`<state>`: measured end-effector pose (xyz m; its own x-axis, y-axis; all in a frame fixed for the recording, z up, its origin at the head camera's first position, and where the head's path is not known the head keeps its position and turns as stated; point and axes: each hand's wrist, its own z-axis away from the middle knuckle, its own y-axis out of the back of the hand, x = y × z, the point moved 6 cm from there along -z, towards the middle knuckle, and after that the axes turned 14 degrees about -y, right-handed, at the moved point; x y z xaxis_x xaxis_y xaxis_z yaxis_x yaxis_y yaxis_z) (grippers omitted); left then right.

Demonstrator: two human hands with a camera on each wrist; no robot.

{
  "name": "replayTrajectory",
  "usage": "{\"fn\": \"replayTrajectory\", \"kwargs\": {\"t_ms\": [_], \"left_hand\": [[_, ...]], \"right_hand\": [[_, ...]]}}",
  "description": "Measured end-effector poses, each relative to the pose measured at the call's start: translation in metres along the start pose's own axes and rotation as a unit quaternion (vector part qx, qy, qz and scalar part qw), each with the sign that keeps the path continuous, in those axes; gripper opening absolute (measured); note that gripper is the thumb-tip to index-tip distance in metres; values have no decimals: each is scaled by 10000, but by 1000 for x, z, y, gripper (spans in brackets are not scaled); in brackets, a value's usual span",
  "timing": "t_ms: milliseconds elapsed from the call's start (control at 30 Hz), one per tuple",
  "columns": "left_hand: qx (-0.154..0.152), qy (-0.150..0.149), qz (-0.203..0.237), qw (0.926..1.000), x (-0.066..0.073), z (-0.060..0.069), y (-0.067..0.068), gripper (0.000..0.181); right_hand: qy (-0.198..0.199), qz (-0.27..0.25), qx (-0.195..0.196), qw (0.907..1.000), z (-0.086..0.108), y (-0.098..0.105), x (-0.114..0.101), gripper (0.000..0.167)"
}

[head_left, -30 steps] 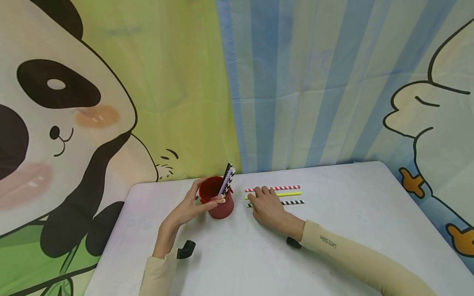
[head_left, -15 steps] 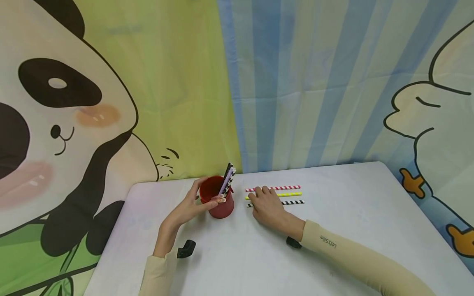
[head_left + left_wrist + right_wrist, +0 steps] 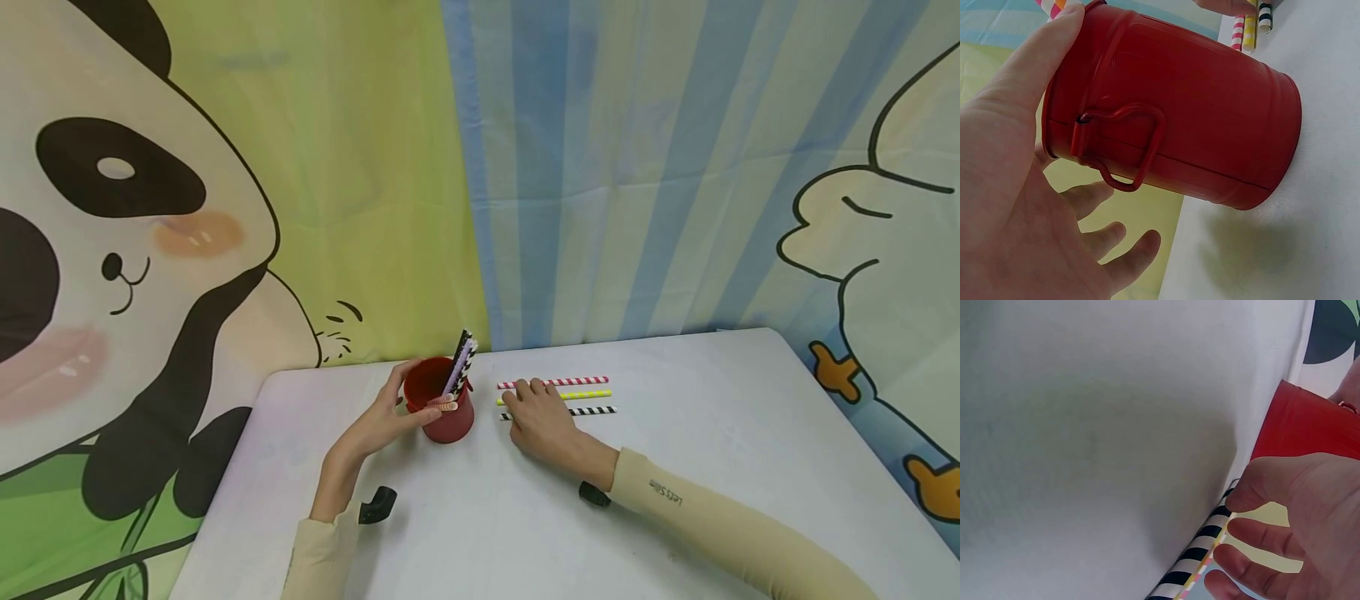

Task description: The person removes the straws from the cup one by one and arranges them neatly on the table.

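A small red metal bucket [image 3: 450,427] is gripped at its rim by my left hand [image 3: 382,421], with the thumb near the mouth and other fingers round the far side. Its looped side handle [image 3: 1141,147] shows in the left wrist view. Black, purple and striped paper straws [image 3: 460,371] lean out of the bucket, and pale orange striped ends lie by the thumb. To the right, my right hand [image 3: 547,423] rests loosely bent over the left part of three straws: a pink-striped straw [image 3: 588,381], a yellow straw [image 3: 588,394] and a black-and-white straw [image 3: 596,410].
White cloth covers the table [image 3: 675,433]. Behind it hangs a printed curtain [image 3: 375,183] with a panda. A black wrist-camera piece [image 3: 377,505] sits by the left wrist and another black piece [image 3: 595,492] by the right.
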<state>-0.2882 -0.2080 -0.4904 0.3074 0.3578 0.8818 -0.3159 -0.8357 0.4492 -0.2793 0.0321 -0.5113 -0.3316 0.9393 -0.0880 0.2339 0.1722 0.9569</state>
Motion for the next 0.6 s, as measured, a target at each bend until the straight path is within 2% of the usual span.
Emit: {"fn": "replayTrajectory", "kwargs": {"t_ms": [333, 600], "left_hand": [[0, -40, 58, 10000, 0, 0, 0, 85], [-13, 47, 63, 10000, 0, 1, 0, 86]], "right_hand": [[-18, -300, 42, 9995, 1, 8, -1, 21], [42, -597, 180, 9980, 3, 15, -4, 20]]}}
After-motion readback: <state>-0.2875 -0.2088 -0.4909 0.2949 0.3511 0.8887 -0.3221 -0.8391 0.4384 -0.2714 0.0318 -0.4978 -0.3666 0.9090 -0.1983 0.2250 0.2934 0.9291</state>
